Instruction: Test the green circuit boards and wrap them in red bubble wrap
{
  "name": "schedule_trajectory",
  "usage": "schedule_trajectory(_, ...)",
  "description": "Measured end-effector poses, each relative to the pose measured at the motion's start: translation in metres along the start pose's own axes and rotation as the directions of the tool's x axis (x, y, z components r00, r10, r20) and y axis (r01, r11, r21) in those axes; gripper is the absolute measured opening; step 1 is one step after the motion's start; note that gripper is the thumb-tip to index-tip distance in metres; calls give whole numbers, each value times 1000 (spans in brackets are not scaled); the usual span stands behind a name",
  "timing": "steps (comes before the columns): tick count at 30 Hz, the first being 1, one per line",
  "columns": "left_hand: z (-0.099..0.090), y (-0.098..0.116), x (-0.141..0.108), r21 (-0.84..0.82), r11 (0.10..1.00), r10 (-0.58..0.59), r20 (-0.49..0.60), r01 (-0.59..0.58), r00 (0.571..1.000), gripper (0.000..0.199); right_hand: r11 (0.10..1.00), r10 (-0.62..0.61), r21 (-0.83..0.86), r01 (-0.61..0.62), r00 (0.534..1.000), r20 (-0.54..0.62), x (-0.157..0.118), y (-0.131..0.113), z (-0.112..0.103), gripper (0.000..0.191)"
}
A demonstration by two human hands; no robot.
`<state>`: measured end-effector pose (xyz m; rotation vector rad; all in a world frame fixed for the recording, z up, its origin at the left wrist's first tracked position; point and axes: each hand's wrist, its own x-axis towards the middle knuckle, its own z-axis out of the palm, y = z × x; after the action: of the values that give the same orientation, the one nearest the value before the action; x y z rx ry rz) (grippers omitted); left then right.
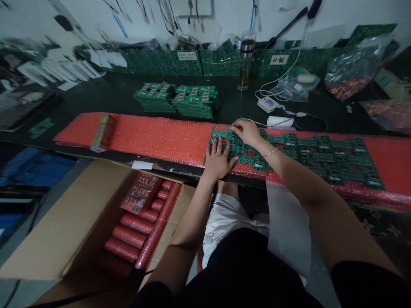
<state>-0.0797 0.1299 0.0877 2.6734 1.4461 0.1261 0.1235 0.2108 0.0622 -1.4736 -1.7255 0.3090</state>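
My left hand (218, 160) lies flat with its fingers spread on a green circuit board panel (249, 160). My right hand (248, 132) pinches the end of a thin cable (289, 122) at that panel's far edge; the cable's tip is hidden by the fingers. More green circuit board panels (340, 158) run in a row to the right. They all rest on a long sheet of red bubble wrap (154, 137). Behind it sits a small white device with a little screen (268, 103), with cables attached.
Two stacks of green boards (195, 102) stand behind the wrap. A small upright box (103, 132) is on its left part. A glass bottle (246, 64) stands at the back. Below the bench, an open carton (80, 218) holds several red bubble-wrapped rolls (130, 235). Bags of copper-coloured parts (349, 87) lie right.
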Motion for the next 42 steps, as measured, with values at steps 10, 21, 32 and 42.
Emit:
schedule_trajectory(10,-10,28,-14,-193,960,166,-198,-204,966,43,987,-44,-152,52,997,58,15,11,7,15)
schedule_trajectory(21,1,74,-26,-406,811,397,-148,-422,906,22,987,-33,-150,51,992,118,19,15,6,17)
schedule_trajectory(32,52,123,-31,-441,684,608,-95,-581,789,9,956,37,-290,53,954,297,28,11,-1,20)
schedule_trajectory(42,97,124,-36,-320,702,552,-320,-636,770,27,946,25,-315,80,949,314,20,6,-4,25)
